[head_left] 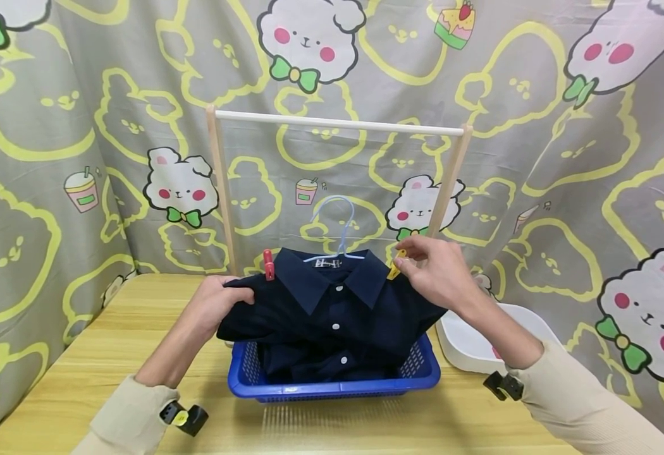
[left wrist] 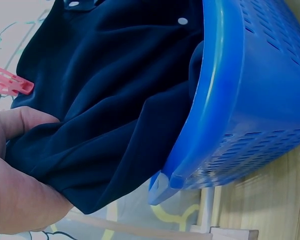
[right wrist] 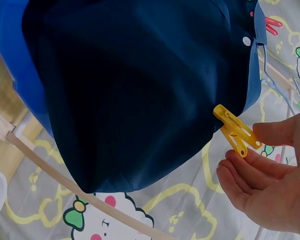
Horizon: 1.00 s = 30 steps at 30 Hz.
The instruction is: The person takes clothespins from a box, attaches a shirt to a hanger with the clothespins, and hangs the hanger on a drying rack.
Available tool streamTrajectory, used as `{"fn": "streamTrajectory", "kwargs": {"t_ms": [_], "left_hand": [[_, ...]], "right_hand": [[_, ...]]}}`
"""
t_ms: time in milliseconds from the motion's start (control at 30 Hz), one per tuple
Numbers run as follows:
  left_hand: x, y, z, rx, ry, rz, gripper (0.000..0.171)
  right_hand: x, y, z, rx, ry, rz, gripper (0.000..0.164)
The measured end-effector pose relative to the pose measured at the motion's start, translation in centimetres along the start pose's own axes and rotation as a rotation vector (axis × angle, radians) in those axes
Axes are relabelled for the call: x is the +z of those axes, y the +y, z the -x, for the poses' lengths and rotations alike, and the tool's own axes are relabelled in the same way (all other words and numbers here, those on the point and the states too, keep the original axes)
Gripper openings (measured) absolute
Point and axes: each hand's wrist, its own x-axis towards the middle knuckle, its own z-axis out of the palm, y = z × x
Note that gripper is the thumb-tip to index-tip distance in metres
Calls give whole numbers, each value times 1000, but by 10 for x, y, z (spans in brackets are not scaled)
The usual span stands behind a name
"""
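A dark navy collared shirt (head_left: 332,316) with white buttons hangs on a pale blue hanger (head_left: 343,227), its lower part bunched in a blue basket (head_left: 332,388). My left hand (head_left: 214,306) grips the shirt's shoulder and sleeve, thumb on top of the cloth in the left wrist view. Near it a red clothespin (head_left: 269,265) is clipped beside the collar. At the opposite shoulder sits a yellow clothespin (right wrist: 234,129), its jaws on the shirt's edge. My right hand (head_left: 437,268) has thumb and fingertips on the two handles of this clothespin.
Behind the basket stands a wooden rack with a white crossbar (head_left: 338,123). A white tray (head_left: 463,354) lies right of the basket, partly behind my right forearm, with something red in it. Patterned curtain (head_left: 309,158) surrounds the wooden table (head_left: 110,354).
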Motion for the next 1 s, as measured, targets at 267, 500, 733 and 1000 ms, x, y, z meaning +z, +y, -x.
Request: {"fn": "streamTrajectory", "kwargs": {"t_ms": [267, 500, 733, 1000], "left_hand": [[0, 0, -1, 1, -3, 0, 22], [0, 0, 0, -2, -13, -2, 23], [0, 0, 0, -7, -12, -9, 26], [0, 1, 0, -7, -11, -4, 26]], "right_hand": [[1, 0, 1, 5, 5, 5, 23], [1, 1, 1, 22, 11, 9, 31], [-1, 3, 3, 49, 33, -23, 34], [-3, 11, 3, 90, 100, -59, 34]]}}
